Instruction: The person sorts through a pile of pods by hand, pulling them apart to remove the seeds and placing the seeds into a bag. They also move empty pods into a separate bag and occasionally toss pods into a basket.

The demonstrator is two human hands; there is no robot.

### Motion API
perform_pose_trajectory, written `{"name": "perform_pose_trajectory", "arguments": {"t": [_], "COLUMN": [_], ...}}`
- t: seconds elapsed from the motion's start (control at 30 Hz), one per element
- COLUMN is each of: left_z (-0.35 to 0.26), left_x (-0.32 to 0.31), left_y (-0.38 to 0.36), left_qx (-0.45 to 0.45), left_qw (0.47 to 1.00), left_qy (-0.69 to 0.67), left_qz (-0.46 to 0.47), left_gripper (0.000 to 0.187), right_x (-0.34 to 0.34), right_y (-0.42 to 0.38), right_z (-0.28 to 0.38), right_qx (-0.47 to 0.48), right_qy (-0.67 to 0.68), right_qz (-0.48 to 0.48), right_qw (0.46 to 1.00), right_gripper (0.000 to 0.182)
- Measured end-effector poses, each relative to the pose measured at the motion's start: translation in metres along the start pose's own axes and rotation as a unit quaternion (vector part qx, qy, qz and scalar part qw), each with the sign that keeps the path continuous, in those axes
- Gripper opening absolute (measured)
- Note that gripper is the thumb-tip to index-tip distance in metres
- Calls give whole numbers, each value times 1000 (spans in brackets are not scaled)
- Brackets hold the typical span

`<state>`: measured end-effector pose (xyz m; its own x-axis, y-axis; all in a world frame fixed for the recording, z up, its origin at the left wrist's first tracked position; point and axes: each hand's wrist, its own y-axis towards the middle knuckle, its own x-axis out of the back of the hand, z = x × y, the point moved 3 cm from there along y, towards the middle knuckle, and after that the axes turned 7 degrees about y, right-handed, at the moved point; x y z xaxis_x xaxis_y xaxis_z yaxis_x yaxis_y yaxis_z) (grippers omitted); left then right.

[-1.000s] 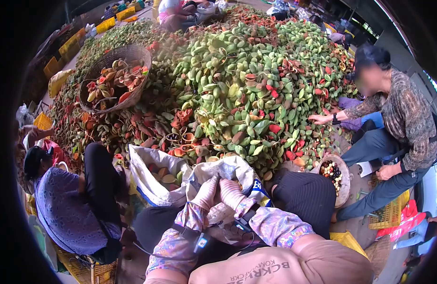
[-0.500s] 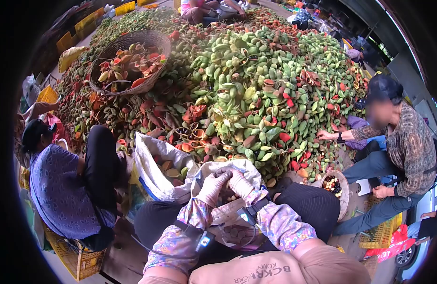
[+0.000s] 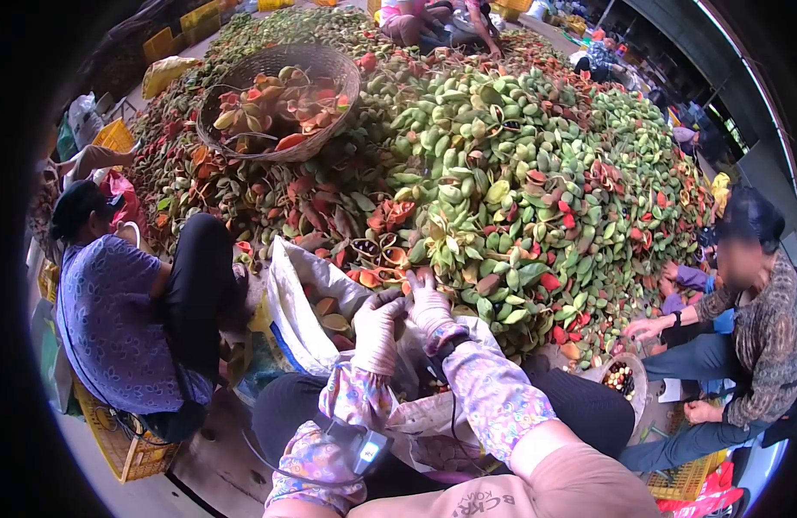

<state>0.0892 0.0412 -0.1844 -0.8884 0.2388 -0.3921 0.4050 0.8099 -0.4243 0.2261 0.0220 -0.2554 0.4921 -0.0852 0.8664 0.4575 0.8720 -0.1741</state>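
My left hand (image 3: 377, 335), in a pale glove with a dark fingertip area, is held above the sack with its fingers curled. What it may hold is hidden. My right hand (image 3: 429, 309), gloved too, reaches forward past it to the near edge of the pod heap, its fingertips apart beside orange split pods (image 3: 396, 256). Below both hands, a white sack (image 3: 476, 332) lies open between my knees; some seeds show inside. Just left of it stands another white sack (image 3: 316, 274) with pods in it.
A big heap of green and red pods (image 3: 502, 173) fills the space ahead, with a wicker basket (image 3: 342, 86) of opened pods on it. One person (image 3: 126, 328) sits at left, another (image 3: 752, 319) at right by a bowl (image 3: 637, 401) of seeds. More people sit farther back.
My hands were together over the sack; now the right has moved forward to the heap and the left has moved slightly away from it. The view has shifted left. The right-hand person's arm remains extended.
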Motion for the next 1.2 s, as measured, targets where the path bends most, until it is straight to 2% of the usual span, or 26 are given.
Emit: {"name": "perform_pose_trajectory", "arguments": {"t": [0.03,0.07,0.1,0.13,0.2,0.23,0.27,0.33,0.4,0.47,0.5,0.53,0.6,0.63,0.67,0.73,0.8,0.87,0.93,0.97,1.0,1.07,1.1,1.13,1.17,1.2], "left_z": [-3,-7,-7,-9,-11,-7,-6,6,9,11,19,16,28,15,23,38,36,43,39,35,31,25,24,23,26,35], "left_x": [-3,-5,1,1,1,5,7,9,8,-2,-5,-14,-21,-38,-40,-28,-30,-28,-27,-27,-26,-29,-33,-38,-45,-45], "left_y": [-3,-7,-4,-3,-1,3,4,13,12,4,0,-11,-17,-40,-36,-27,-46,-47,-54,-59,-64,-72,-76,-80,-80,-79], "left_qx": [6,14,29,30,15,26,25,-22,-6,37,148,181,95,116,116,162,90,74,12,10,-7,-25,-38,-50,-174,-169], "left_qw": [1000,1000,999,999,998,997,997,998,1000,991,975,960,959,973,957,945,966,972,978,978,980,979,970,958,910,915], "left_qy": [-12,-23,1,2,-62,-79,-71,-51,-6,26,25,62,26,-83,-139,-127,-82,-64,-23,-22,31,84,122,161,246,282], "left_qz": [-1,-1,20,19,-11,-9,4,-5,21,122,164,206,266,181,229,253,227,212,206,209,197,186,208,230,283,235], "left_gripper": [18,16,16,16,15,13,17,23,28,28,36,46,49,42,39,32,25,25,28,28,27,26,24,23,21,20], "right_x": [-5,-7,-10,-8,-19,-12,10,54,88,113,118,121,114,103,94,89,78,76,78,69,56,50,47,42,31,12], "right_y": [6,8,11,9,21,17,5,-18,-40,-67,-79,-90,-114,-122,-128,-144,-140,-146,-156,-156,-151,-148,-149,-152,-155,-140], "right_z": [-2,-4,-14,-14,-60,-71,-72,-61,-55,-36,-31,-27,-14,-15,-13,-4,-19,-10,-2,-4,-13,-21,-25,-26,-28,-26], "right_qx": [-32,-18,-135,-243,-82,-130,-89,-41,-12,2,12,22,31,24,16,-10,-24,-43,-42,-51,-24,-73,-73,-164,-255,-95], "right_qy": [11,46,297,524,318,471,570,657,684,725,733,741,788,784,781,749,599,622,644,709,725,722,721,736,746,856], "right_qz": [32,3,-16,-33,-116,-87,-78,-79,-78,-84,-77,-70,-27,-10,7,-35,-91,-94,-97,-86,-108,-53,-56,-51,-47,-64], "right_qw": [999,999,945,816,937,868,813,748,725,684,675,667,615,620,624,661,795,776,758,698,680,686,687,655,614,505], "right_gripper": [60,53,46,39,26,20,26,33,42,45,45,45,44,42,41,35,29,24,25,27,26,26,26,23,24,24]}}
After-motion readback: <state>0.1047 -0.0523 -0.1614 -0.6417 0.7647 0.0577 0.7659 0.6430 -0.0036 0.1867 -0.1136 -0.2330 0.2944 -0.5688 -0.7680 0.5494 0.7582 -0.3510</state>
